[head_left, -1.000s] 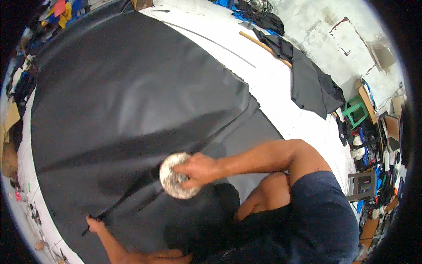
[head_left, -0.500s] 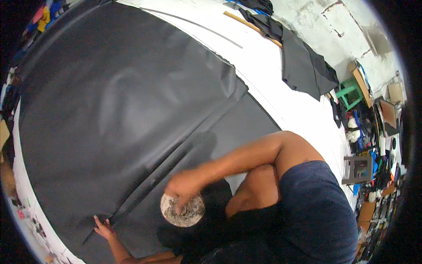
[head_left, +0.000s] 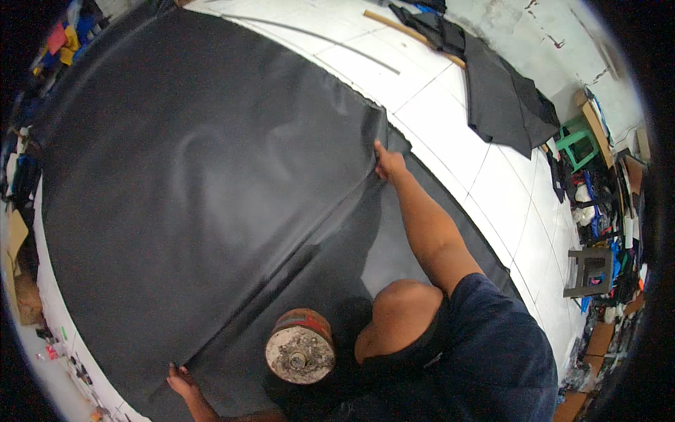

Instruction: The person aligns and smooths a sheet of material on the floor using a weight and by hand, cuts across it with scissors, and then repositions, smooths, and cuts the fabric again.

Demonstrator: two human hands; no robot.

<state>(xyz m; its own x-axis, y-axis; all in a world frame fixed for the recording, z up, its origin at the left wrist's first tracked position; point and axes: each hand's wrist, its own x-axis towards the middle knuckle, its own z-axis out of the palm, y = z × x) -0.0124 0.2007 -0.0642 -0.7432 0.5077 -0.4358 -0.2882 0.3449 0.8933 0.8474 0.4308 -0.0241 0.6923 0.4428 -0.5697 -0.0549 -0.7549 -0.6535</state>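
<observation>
A large, smooth black sheet (head_left: 211,169) spreads over the floor, with a folded edge running slantwise across it. My left hand (head_left: 181,381) is at the near left end of this edge, its fingers closed on the material. Farther off to the right, my right hand (head_left: 390,165) grips the other end of the edge, one digit stretched along the sheet. Between my arms a round, can-like weight (head_left: 301,352) stands on the black material, with a rough grey top, a knob in its middle and a reddish-brown side. Neither hand touches it.
White floor tiles (head_left: 485,190) border the sheet on the right. Beyond lie a dark cloth piece (head_left: 499,98), a wooden stick (head_left: 411,39) and a thin grey strip (head_left: 316,41). A green stool (head_left: 578,144), a grey stool (head_left: 589,273) and piled goods line the right side.
My right hand has left the can-like weight and reached out to the far right end of the folded edge. My left hand has closed on the near end. The fold looks straighter.
</observation>
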